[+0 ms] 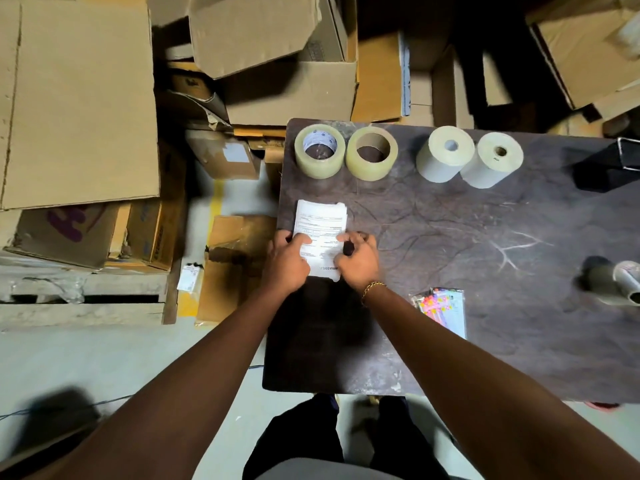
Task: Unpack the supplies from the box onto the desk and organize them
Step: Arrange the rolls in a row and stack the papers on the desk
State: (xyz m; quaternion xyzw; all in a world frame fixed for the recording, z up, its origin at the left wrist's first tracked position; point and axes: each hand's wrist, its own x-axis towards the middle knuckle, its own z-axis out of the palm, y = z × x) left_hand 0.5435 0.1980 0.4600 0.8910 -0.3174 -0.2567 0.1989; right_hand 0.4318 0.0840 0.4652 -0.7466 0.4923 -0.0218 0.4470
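A stack of white printed papers lies near the left edge of the dark desk. My left hand grips its near left side, thumb on top. My right hand pinches its near right side with curled fingers. Two clear tape rolls stand side by side at the desk's far left. To their right stand two paper rolls. A clear packet of colourful items lies near my right forearm.
Cardboard boxes are piled on the floor beyond and left of the desk. A black object sits at the desk's far right, and a metallic object at the right edge. A wooden pallet is at left.
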